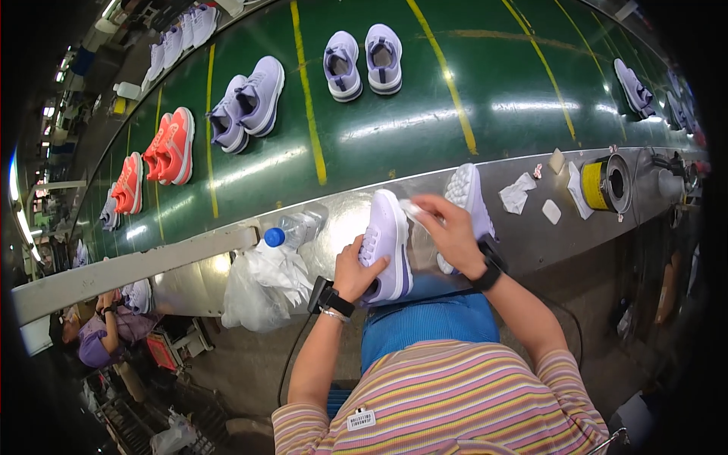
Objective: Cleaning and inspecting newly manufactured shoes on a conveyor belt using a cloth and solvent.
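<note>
My left hand (358,271) grips a lavender sneaker (388,231) near its heel and laces, with the toe pointing away from me and the white sole edge to the right. My right hand (453,236) pinches a small white wad (410,208) against or just beside the sole edge near the toe; whether it is cloth or paper I cannot tell. Behind my right hand, a second lavender sneaker (476,201) lies on its side on the metal ledge (531,243), its knobbly white sole partly showing.
Beyond the ledge runs a green conveyor belt (387,144) carrying lavender sneakers (384,59) and coral sneakers (176,145). On the left are a clear bottle with a blue cap (274,237) and a plastic bag (254,294). Crumpled paper (517,192) and a yellow-labelled can (595,186) sit right. Another person (98,345) works far left.
</note>
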`<state>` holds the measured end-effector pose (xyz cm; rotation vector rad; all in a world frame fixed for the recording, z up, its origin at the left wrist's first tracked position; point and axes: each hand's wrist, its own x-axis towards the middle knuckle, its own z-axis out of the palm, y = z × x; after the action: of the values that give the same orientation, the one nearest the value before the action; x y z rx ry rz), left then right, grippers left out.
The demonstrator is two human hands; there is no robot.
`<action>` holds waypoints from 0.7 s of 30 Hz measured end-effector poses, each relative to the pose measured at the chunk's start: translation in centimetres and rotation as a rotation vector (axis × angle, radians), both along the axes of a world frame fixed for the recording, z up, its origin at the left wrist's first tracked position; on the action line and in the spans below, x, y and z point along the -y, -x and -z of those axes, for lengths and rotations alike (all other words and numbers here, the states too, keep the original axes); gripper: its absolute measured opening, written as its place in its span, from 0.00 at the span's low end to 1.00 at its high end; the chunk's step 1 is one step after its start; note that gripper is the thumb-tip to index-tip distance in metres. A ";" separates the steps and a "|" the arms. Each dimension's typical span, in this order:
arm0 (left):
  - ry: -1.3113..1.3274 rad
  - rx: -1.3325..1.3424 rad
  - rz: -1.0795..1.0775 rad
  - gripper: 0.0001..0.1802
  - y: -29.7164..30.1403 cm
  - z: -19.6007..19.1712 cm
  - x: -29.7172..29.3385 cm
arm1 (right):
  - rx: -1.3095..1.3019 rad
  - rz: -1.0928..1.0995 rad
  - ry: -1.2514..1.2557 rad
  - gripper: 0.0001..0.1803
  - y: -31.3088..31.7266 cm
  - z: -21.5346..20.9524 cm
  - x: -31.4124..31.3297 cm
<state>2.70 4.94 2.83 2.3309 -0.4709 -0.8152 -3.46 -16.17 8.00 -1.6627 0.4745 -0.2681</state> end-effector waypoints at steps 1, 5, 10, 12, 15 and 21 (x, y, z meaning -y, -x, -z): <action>0.087 -0.035 -0.042 0.39 -0.1 0.3 -0.3 | -0.002 -0.001 0.097 0.09 -1.3 1.0 -0.7; 0.183 -0.167 -0.118 0.41 -0.6 0.6 -0.9 | 0.011 -0.044 0.162 0.07 -3.2 3.4 -2.3; 0.278 -0.259 -0.190 0.41 -0.8 1.0 -1.3 | 0.090 -0.018 0.251 0.04 -1.2 4.3 -4.0; 0.305 -0.284 -0.204 0.41 -0.9 1.4 -1.8 | 0.045 -0.019 0.226 0.04 0.7 4.0 -5.1; 0.322 -0.243 -0.195 0.36 -0.7 0.7 -1.4 | -0.027 -0.116 0.200 0.05 3.6 4.1 -6.2; -0.026 0.175 0.006 0.38 0.3 -3.6 1.1 | -0.245 -0.003 -0.700 0.05 6.4 1.0 -3.0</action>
<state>2.36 3.80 6.40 2.4377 -0.5442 -0.6260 -9.86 -13.13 7.03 -1.0097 0.6596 0.1056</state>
